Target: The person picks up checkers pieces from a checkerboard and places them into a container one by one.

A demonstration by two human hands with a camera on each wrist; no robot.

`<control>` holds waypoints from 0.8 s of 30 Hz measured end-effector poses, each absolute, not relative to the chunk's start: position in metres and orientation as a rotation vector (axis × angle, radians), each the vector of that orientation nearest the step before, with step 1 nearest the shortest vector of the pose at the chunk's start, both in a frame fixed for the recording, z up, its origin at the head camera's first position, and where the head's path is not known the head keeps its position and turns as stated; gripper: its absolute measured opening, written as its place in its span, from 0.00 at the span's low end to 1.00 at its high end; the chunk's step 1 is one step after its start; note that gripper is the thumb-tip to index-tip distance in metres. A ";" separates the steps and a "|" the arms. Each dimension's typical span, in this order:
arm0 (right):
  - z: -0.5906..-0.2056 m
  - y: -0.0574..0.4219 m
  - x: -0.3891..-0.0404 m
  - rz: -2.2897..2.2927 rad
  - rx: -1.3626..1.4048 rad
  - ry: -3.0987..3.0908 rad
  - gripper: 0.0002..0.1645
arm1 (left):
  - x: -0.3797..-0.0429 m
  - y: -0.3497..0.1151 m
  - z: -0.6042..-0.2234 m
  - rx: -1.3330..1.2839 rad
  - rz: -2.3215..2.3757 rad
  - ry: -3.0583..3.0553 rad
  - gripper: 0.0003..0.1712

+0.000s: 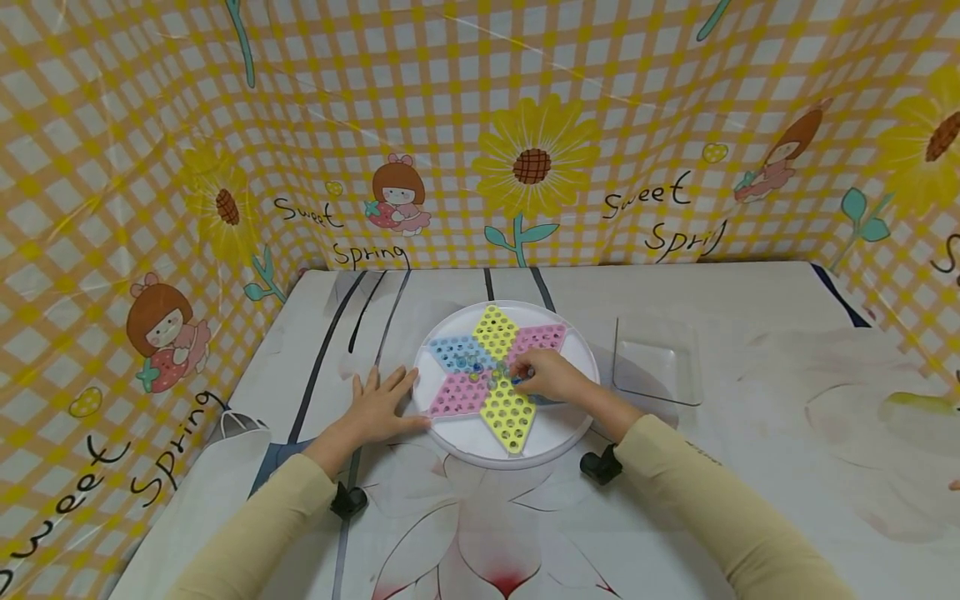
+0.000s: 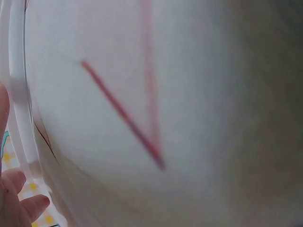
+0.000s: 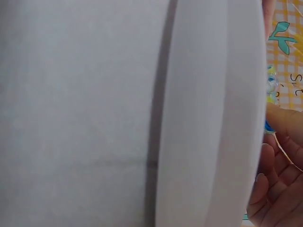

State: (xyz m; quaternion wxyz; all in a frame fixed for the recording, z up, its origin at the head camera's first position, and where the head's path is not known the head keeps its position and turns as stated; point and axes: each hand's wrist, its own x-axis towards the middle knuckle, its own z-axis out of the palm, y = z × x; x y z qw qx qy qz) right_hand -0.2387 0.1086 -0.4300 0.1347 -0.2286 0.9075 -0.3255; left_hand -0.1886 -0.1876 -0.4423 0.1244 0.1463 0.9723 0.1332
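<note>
A round white Chinese checkers board [image 1: 558, 433] lies on the table, its star coloured in yellow, pink and blue points full of small holes. Several glass marbles [image 1: 477, 365] sit around the star's middle and on its blue point. My left hand [image 1: 375, 408] rests at the board's left rim with fingers spread, holding nothing. Over the right side of the star, my right hand [image 1: 553, 375] has its fingers curled together and pinches a small blue marble [image 3: 269, 126], partly hidden by the fingers. In the left wrist view only a few fingers [image 2: 33, 208] show beside the board's edge.
To the right of the board stands a clear plastic box [image 1: 660, 375]. At the left lie a dark blue flat object [image 1: 279, 461] and a grey-white item [image 1: 238, 427]. A checked yellow cloth [image 1: 465, 83] hangs behind the table.
</note>
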 end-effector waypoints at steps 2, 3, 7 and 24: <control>-0.430 0.109 -0.239 -0.934 -0.668 2.629 0.11 | -0.189 -0.187 -0.442 0.423 0.392 2.831 0.51; -0.430 0.109 -0.239 -0.932 -0.670 2.625 0.10 | -0.188 -0.187 -0.442 0.420 0.396 2.828 0.51; -0.428 0.110 -0.237 -0.944 -0.674 2.611 0.10 | -0.188 -0.187 -0.442 0.418 0.408 2.827 0.51; -0.404 0.121 -0.238 -1.052 -0.662 2.612 0.12 | -0.189 -0.187 -0.444 0.396 0.397 2.813 0.52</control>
